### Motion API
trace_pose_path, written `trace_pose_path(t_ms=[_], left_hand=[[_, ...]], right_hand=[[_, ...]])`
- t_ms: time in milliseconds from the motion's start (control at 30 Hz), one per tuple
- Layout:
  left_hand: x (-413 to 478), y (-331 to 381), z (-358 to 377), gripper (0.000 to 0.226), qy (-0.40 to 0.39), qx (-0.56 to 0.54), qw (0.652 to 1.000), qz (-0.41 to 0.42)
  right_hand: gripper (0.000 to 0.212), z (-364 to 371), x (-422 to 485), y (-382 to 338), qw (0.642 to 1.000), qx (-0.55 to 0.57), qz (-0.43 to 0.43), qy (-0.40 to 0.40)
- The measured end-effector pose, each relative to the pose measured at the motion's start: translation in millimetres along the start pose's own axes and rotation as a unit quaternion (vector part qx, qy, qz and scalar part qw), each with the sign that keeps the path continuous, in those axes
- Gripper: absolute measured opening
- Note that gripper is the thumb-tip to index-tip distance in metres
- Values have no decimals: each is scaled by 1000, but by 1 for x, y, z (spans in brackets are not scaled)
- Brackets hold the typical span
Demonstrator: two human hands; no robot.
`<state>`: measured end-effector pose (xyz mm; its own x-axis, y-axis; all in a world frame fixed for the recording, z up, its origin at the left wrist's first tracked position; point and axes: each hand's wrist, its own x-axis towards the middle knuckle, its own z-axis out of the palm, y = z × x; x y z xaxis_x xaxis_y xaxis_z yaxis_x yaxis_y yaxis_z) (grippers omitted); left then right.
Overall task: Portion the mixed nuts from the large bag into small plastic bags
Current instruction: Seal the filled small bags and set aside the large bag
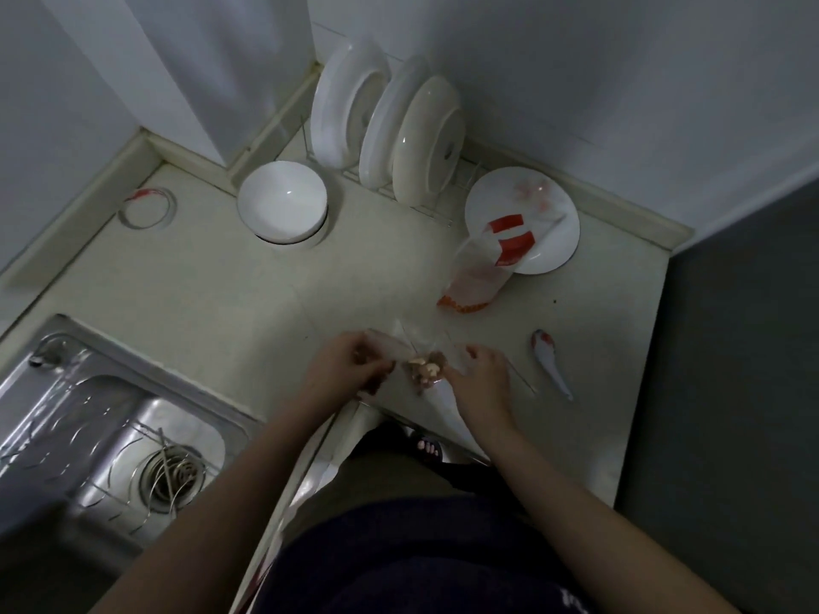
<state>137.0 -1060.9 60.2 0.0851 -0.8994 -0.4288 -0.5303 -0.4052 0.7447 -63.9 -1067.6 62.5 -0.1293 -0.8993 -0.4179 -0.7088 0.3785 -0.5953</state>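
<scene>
As I look down through the head camera, both hands meet over the near edge of the counter (221,281), with a small plastic bag (412,343) held between them. The left hand (350,363) has its fingers curled around the bag's left side. The right hand (478,374) pinches the right side, fingers bent inward. A clump of mixed nuts (425,370), pale and brown, sits in the clear plastic between the two hands, just above the counter.

The large bag (481,272) lies farther back and to the right, well apart from the hands. Its end with the red strips rests on a white plate (563,250), and its other end lies on the counter, showing orange pieces along the bottom. I cannot tell how much is left inside it.

A spoon (551,363) lies on the counter just right of the right hand, not touching it. At the far side a white bowl (281,201) stands left of a wire rack (425,206) holding upright plates (345,108). A steel sink (146,418) fills the near left.
</scene>
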Motion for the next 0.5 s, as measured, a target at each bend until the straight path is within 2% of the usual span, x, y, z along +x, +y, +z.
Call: trace_pose_path(t_ms=[100, 167, 333, 500], left_hand=[[24, -2, -3, 26, -24, 114, 993, 20], [36, -5, -2, 27, -49, 131, 990, 17], [51, -9, 5, 32, -65, 199, 977, 28], [49, -11, 13, 35, -55, 256, 964, 53]], right_hand=[[45, 8, 13, 5, 993, -118, -19, -21], [42, 14, 21, 4, 991, -129, -10, -30], [26, 20, 29, 2, 994, -91, 19, -58], [15, 10, 22, 1, 996, 22, -57, -69]])
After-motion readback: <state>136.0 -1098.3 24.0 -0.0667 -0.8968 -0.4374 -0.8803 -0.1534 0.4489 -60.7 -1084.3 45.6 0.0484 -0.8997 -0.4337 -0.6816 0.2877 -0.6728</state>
